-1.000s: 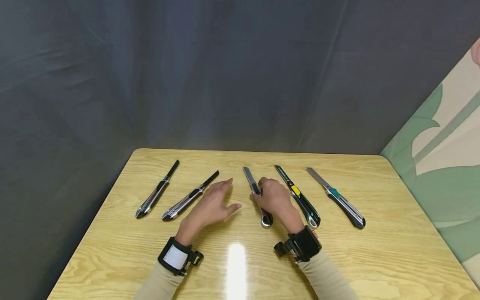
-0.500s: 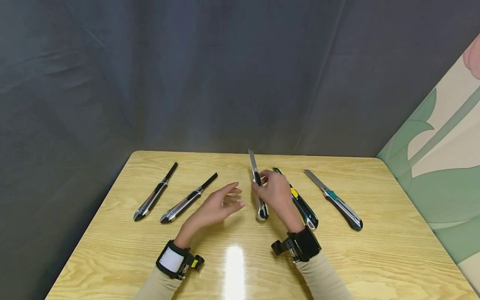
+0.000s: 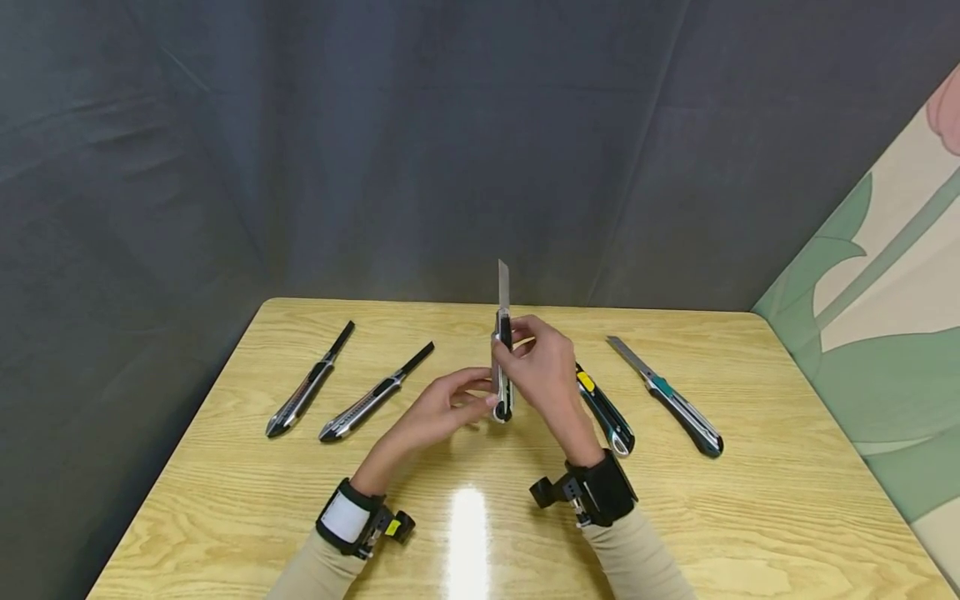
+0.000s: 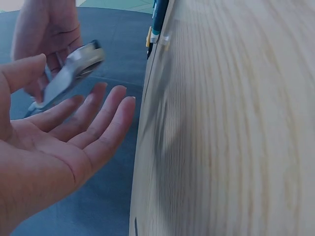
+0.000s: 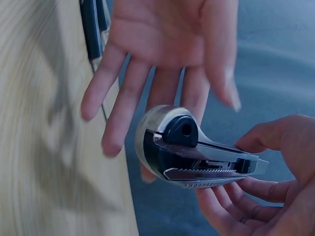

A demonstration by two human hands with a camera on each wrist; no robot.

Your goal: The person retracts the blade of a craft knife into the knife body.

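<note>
My right hand [image 3: 542, 367] pinches a silver-and-black snap-off utility knife [image 3: 503, 367] by its handle, thumb on one side and fingers on the other. The knife stands nearly upright above the table, its blade extended and pointing up. My left hand [image 3: 444, 410] is spread beside the knife's lower end, palm turned toward it. In the left wrist view, the left fingers [image 4: 106, 125] are straight and loosely fanned with nothing in them. The right wrist view shows the knife's rounded butt [image 5: 170, 132] in front of the left fingers.
Two grey utility knives [image 3: 302, 400] [image 3: 366, 410] with black blades lie on the left of the wooden table [image 3: 225, 517]. To the right lie a black-and-green one with a yellow slider [image 3: 606, 412] and a teal-and-silver one [image 3: 678, 410]. A dark curtain [image 3: 450, 150] hangs behind.
My right hand has lifted the silver-and-black utility knife off the table and tilted it upright, moving slightly left. My left hand has moved a little right, up to the knife's lower end.
</note>
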